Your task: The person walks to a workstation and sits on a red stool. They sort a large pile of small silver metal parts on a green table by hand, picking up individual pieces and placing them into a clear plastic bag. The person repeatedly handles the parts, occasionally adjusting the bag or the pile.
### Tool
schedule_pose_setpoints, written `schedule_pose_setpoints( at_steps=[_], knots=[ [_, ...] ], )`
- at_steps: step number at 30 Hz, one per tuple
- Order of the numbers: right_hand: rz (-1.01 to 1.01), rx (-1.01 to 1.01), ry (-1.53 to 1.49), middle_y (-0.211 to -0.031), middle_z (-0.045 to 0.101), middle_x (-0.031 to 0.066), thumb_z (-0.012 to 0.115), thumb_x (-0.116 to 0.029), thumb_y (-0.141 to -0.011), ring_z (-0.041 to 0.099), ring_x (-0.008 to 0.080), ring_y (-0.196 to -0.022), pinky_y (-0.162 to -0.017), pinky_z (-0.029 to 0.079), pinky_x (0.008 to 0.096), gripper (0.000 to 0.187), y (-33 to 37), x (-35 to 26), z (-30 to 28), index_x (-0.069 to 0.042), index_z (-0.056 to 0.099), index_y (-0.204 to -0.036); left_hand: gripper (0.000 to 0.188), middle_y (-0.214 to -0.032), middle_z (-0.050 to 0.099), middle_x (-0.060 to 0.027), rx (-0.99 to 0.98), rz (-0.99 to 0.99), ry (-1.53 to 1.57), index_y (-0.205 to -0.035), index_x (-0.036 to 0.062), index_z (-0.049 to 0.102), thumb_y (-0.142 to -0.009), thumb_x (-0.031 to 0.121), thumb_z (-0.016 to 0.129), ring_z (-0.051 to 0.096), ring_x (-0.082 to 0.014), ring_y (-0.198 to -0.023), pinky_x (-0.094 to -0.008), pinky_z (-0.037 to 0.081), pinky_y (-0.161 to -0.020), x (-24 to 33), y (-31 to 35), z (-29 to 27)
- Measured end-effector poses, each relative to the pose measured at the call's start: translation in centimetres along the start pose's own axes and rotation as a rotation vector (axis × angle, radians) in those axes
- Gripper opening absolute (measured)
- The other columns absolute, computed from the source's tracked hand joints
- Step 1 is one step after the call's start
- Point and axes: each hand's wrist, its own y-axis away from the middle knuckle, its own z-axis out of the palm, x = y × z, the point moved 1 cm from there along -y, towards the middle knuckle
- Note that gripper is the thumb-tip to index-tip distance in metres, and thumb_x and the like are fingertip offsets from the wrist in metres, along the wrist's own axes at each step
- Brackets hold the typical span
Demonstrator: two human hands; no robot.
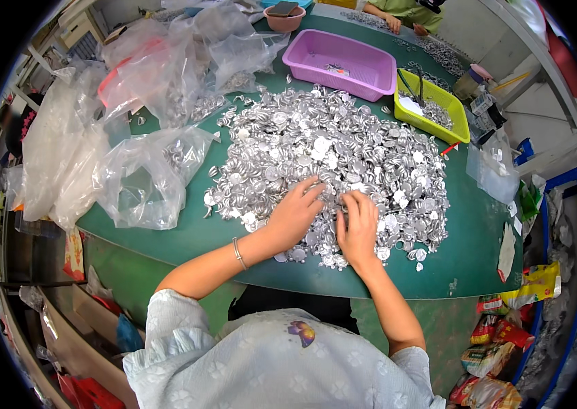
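Observation:
A wide heap of small silver metal pieces, many rounded and ribbed and some flat discs, covers the middle of the green table. My left hand rests on the near part of the heap, its fingers bent, spaced apart and touching pieces; a silver bangle circles that wrist. Close beside it, my right hand lies among the pieces with thumb and fingers apart. Both hands' fingertips are partly lost among the shiny pieces, and no piece is plainly gripped.
Behind the heap stand a purple plastic basket and a yellow-green basket with black-handled pliers. Clear plastic bags crowd the left side. Across the table, another person's hand is near more metal pieces. Colourful packets lie low at right.

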Motion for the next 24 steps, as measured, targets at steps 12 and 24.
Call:
schedule_pose_setpoints(
  at_steps=[12,24],
  knots=[
    [0.055,0.123,-0.101,-0.102,0.061,0.0093,0.059,-0.001,-0.073,0.053,0.0282,-0.099,-0.087,0.034,0.0408,0.021,-3.0,2.6,-3.7,-0.004,0.063,-0.093,0.032,-0.106,0.052,-0.0107,0.118,-0.084,-0.075,-0.105,0.0017,0.058,-0.073,0.001,0.058,0.048,-0.0261,-0.100,-0.0376,0.036,-0.081,-1.1,-7.0,0.5],
    [0.427,0.185,-0.333,-0.088,0.063,0.0081,0.055,-0.003,-0.084,0.058,0.0230,-0.084,-0.077,0.046,0.0326,0.012,-5.8,4.8,-4.7,0.001,0.060,-0.093,0.023,-0.096,0.055,-0.0075,0.153,-0.217,-0.119,-0.095,0.0059,0.060,-0.072,0.007,0.063,0.050,-0.0238,-0.094,-0.0363,0.035,-0.079,-1.6,-8.3,2.8]
  ],
)
